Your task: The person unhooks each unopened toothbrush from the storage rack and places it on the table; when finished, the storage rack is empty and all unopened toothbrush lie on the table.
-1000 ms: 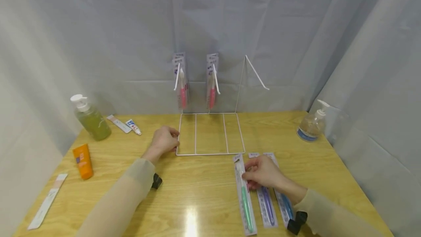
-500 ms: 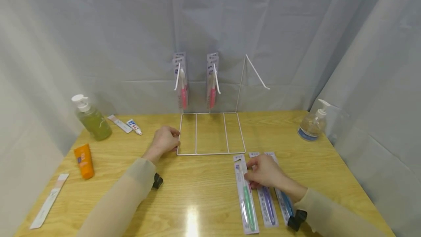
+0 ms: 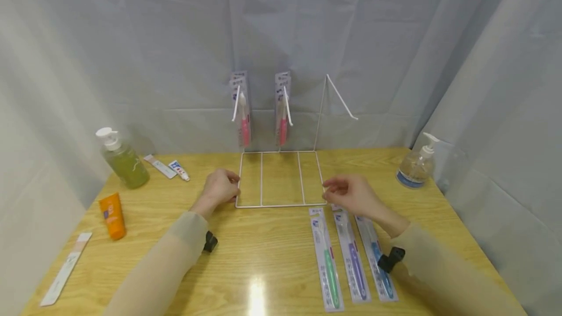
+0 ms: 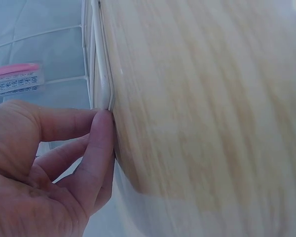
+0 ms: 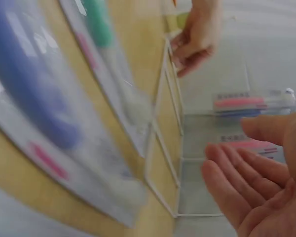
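Note:
A white wire display rack (image 3: 281, 206) stands on the table, and packaged pink toothbrushes (image 3: 244, 128) hang from its left and middle hooks. The right hook (image 3: 342, 96) carries nothing. My left hand (image 3: 219, 187) pinches the left side of the rack's base; in the left wrist view thumb and fingers meet at the white wire (image 4: 103, 74). Beside the base's right edge is my right hand (image 3: 351, 194), its fingers spread and nothing between them in the right wrist view. Below it lie packaged toothbrushes: green (image 3: 329, 267), purple (image 3: 354, 262) and blue (image 3: 379, 262).
At the left are a green pump bottle (image 3: 127, 165), an orange tube (image 3: 112, 216), a small toothpaste tube (image 3: 179, 170) and two slim white packets (image 3: 66, 269). A clear pump bottle (image 3: 414, 167) stands at the right, near the grey curtain (image 3: 505, 160).
My right hand has let go of the green toothbrush package and moved up to the rack's right edge. That package now lies flat beside the purple one. My left hand stays put.

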Demonstrator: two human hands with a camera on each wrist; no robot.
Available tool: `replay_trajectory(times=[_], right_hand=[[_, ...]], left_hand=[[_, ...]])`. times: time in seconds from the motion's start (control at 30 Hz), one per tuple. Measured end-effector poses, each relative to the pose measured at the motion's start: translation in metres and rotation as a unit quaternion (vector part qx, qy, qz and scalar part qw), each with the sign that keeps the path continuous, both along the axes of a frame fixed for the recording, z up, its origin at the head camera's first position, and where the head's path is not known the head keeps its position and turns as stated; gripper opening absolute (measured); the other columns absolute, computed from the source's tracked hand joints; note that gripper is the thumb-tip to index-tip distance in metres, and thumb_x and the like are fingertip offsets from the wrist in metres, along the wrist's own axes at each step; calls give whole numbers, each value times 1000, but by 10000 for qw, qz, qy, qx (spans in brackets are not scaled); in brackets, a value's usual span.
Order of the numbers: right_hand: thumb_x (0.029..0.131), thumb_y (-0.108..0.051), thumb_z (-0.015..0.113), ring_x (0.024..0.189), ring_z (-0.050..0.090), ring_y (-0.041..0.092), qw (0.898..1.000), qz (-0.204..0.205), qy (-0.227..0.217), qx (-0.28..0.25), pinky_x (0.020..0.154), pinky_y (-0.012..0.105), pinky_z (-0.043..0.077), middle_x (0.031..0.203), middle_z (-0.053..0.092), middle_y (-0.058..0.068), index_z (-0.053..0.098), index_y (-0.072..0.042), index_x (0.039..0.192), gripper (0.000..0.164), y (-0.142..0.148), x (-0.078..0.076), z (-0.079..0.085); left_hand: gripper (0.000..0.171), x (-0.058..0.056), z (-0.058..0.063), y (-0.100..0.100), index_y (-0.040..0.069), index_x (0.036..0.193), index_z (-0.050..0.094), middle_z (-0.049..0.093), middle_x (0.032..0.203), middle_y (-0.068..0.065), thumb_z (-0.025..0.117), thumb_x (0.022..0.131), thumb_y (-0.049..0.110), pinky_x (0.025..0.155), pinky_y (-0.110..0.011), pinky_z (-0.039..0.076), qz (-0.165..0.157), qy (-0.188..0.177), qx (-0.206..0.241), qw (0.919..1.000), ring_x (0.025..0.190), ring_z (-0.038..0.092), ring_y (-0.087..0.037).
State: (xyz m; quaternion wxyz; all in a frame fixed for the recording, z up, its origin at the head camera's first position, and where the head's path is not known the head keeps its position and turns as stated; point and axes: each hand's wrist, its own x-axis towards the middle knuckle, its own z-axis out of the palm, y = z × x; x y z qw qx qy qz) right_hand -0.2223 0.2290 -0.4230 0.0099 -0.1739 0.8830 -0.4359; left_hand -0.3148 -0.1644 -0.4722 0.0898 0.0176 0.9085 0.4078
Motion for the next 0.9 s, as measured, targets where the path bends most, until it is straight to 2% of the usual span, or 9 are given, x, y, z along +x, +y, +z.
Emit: replay_trajectory(times=[0.07,0.13,0.27,0.33,0.43,0.53,0.7,0.8,0.9], right_hand=[[102,-13,81,94,81,21,9991,-235,302,-182,82,19,64,110,85,21,78,7,125,30,-8,-21,13],[103,-15,80,103,82,30,9966,-526,506,-386,90,22,65,119,84,23,78,4,127,31,-19,-44,28],[103,-14,80,120,78,42,9859,-970,777,-1121,106,40,67,133,80,26,75,5,134,36,-44,-87,54],[102,-11,81,126,76,45,9780,-1042,934,-1545,112,48,66,137,77,27,72,7,137,40,-57,-105,64],[100,-8,82,129,75,45,9673,-1043,1128,-2020,113,49,66,140,76,28,71,8,138,43,-74,-126,76],[97,-2,83,123,78,41,9608,-950,1107,-2359,106,38,69,138,76,30,72,9,136,42,-88,-139,84],[92,0,87,93,78,17,9545,-1099,896,-2623,84,19,66,125,80,32,77,8,125,36,-98,-143,90],[92,-2,88,85,72,6,9544,-1207,921,-2570,79,15,63,120,81,30,79,7,121,32,-100,-142,89],[93,-1,85,81,71,2,9520,-1233,1093,-2579,76,14,62,116,81,31,79,9,117,27,-99,-141,88]], left_hand=[[51,5,6,1,-5,137,75,75,123,-27,69,87,-3,60,-24,67,66,46,7,10000,72,74,-16],[51,16,20,7,-5,139,74,74,128,-28,69,89,-4,63,-24,68,227,-105,-49,9997,73,74,-15],[50,19,22,9,-4,140,74,74,128,-27,71,90,-5,62,-21,67,321,-124,-115,9993,70,71,-11],[49,20,21,10,-4,140,74,74,128,-26,72,90,-5,63,-21,67,332,-125,-134,9993,69,71,-10],[48,20,20,12,-4,139,75,74,127,-27,72,91,-5,62,-22,68,325,-62,-136,9994,68,71,-10],[48,23,21,14,-4,139,75,74,128,-27,73,91,-5,63,-22,68,350,-63,-92,9993,69,71,-11],[48,25,20,17,-3,139,75,74,130,-27,73,92,-4,63,-22,68,276,-54,-110,9995,71,72,-12],[48,25,20,18,-4,139,74,74,130,-28,72,92,-4,63,-22,68,248,-24,-123,9996,71,72,-12],[48,26,21,19,-4,139,75,74,131,-27,73,92,-4,63,-22,68,256,-47,-82,9996,72,72,-12]])
